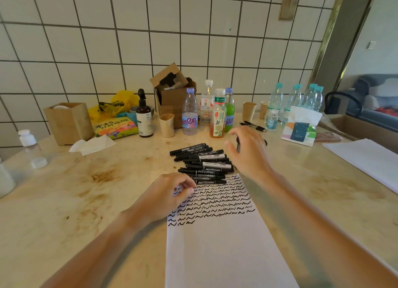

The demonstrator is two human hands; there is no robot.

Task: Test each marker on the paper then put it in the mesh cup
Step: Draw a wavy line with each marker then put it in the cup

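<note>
Head view: paper (226,244) upper half filled with squiggles. Marker pile (204,164) beyond paper's top edge, many left. Left hand (170,193) fingers curled on paper's top-left corner. Right hand (247,152) holds marker (238,146) beyond paper, over partly hidden mesh cup (265,141).

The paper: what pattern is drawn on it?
Rows of black squiggly lines on white paper, in the head view.
</note>
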